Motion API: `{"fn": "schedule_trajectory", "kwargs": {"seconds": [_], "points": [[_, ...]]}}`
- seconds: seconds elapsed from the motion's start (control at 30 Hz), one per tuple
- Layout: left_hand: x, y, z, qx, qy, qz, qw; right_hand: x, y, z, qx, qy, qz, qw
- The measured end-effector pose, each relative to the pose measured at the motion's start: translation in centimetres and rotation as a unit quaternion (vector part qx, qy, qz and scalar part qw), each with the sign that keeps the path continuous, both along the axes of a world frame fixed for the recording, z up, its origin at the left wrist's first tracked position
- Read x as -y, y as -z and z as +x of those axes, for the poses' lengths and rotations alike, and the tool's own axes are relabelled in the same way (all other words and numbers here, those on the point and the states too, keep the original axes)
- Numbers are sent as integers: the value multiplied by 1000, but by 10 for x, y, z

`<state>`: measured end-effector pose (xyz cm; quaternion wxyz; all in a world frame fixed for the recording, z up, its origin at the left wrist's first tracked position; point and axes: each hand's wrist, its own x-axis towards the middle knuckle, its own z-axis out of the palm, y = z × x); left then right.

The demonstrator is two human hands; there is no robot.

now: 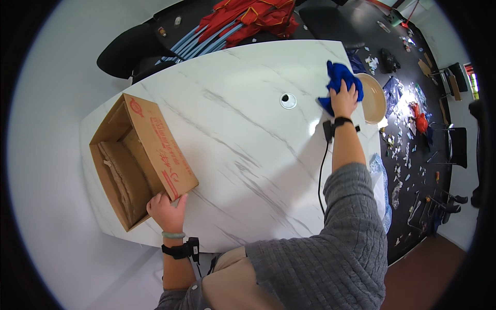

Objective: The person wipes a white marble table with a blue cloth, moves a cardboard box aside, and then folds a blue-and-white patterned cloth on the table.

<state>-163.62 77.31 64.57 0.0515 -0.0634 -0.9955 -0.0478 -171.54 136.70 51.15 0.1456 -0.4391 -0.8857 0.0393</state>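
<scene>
My left hand grips the near corner of an open cardboard box, fingers inside the rim and thumb along the printed side. A folded flap or sheet of corrugated cardboard with a torn edge lies inside the box. At the right end of the table, my right hand presses on a crumpled blue cloth. Just beyond the cloth, a round tan basin sits by the table's right edge, partly covered by cloth and hand. The palm side of my right hand is hidden.
The white marble-patterned table has a round cable grommet. A black cable trails from my right wrist. Black chairs and folded red fabric with blue-grey poles stand behind. Litter covers the dark floor at right.
</scene>
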Motion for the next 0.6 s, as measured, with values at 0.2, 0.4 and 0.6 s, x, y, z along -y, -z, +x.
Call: {"fn": "schedule_trajectory", "kwargs": {"seconds": [0.2, 0.4, 0.6], "points": [[3, 5, 3, -37, 26, 55, 997, 55, -3, 102, -21, 88, 9, 996], [19, 4, 16, -57, -5, 71, 996, 169, -1, 106, -7, -80, -47, 996], [47, -7, 38, -87, 3, 106, 991, 336, 13, 89, 16, -388, -98, 916]]}}
